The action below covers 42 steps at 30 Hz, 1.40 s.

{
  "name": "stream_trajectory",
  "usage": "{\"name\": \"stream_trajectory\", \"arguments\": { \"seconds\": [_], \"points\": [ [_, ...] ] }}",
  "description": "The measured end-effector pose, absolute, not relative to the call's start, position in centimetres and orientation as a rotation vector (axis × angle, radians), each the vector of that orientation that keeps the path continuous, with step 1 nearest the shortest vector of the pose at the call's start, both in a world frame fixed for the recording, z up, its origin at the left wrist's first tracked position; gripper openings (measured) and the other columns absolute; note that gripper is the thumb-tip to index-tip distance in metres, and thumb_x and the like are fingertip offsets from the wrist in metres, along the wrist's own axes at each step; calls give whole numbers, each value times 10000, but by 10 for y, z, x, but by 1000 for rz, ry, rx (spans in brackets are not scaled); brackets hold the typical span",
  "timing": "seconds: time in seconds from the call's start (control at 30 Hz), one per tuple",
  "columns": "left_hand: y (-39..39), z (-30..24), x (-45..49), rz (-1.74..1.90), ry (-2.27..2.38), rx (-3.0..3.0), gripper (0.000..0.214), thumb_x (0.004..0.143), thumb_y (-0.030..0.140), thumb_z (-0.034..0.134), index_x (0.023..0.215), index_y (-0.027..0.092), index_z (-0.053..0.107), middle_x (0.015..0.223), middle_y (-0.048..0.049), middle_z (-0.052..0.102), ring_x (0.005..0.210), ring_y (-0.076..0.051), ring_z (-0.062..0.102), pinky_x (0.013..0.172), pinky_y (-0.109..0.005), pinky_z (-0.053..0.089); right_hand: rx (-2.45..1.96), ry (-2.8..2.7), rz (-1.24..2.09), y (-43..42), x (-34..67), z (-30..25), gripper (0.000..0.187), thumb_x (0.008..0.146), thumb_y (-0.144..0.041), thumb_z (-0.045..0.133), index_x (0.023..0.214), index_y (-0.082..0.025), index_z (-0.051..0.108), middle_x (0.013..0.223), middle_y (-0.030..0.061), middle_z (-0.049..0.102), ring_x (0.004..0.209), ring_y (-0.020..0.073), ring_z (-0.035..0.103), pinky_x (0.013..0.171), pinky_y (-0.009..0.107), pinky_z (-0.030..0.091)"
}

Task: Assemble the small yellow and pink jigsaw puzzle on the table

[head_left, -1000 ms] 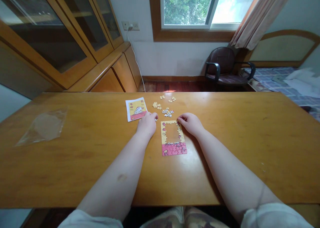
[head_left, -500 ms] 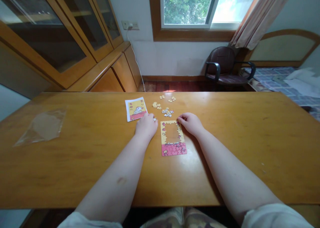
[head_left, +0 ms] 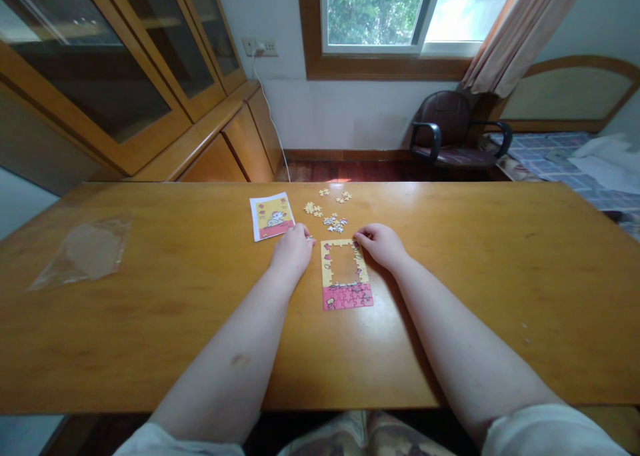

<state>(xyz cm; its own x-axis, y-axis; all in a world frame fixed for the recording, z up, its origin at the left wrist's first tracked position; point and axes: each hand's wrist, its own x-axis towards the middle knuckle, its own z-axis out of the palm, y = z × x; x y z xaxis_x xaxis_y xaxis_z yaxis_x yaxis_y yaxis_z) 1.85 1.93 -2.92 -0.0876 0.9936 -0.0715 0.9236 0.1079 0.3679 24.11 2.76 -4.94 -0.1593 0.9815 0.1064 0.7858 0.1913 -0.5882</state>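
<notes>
My left hand (head_left: 291, 248) is bent in at the fingers, thumb and fingertips closed on a small piece (head_left: 310, 237) just left of the puzzle's top corner; the print on it is too small to read. My right hand (head_left: 383, 246) has its fingertips drawn together at the far right corner of the puzzle (head_left: 348, 297); whether I pinch that edge or only rest on it, I cannot tell.

The puzzle lies flat on the table (head_left: 175, 349) between my forearms, its pink rows nearest me, yellow borders running up both sides and across the far end. Bare wood shows through the gap in its middle.

Just past the far edge lies a heap of whitish pieces (head_left: 335, 223). Beyond it, to the left, is a cluster of yellow pieces (head_left: 313, 209), with a few more farther off. The card (head_left: 273, 217) with the printed picture lies by my left knuckles. Well off to the left is a clear bag (head_left: 85, 249). Across the room stand a chair (head_left: 443, 126) and a bed (head_left: 545, 159).
</notes>
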Motion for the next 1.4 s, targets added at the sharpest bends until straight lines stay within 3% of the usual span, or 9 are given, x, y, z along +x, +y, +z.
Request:
{"name": "stream_trajectory", "arguments": {
  "seconds": [0.23, 0.5, 1.4],
  "points": [
    [6, -20, 33, 638, 1643, 2006, 147, 843, 230, 564, 952, 224, 663, 952, -24, 715, 897, -189, 649, 814, -302, 477, -1655, -2003, 575, 28, 240, -49, 225, 848, -343, 558, 759, -211, 717, 771, 19, 701, 704, 147, 582, 628, 246, 367],
    [-13, -23, 56, 529, 1274, 1898, 86, 759, 245, 631, 832, 224, 670, 791, 26, 708, 755, -147, 655, 717, -255, 488, -1655, -2013, 577, 29, 240, -50, 225, 849, -336, 554, 771, -206, 719, 776, 21, 708, 695, 141, 585, 624, 243, 372],
    [-16, -22, 63, 358, 1420, 2101, 81, 776, 262, 597, 812, 246, 667, 808, 20, 711, 781, -177, 638, 669, -278, 453, -1658, -2026, 552, 28, 240, -49, 211, 852, -335, 562, 787, -214, 722, 804, 22, 714, 734, 153, 598, 647, 246, 380]
  ]
}}
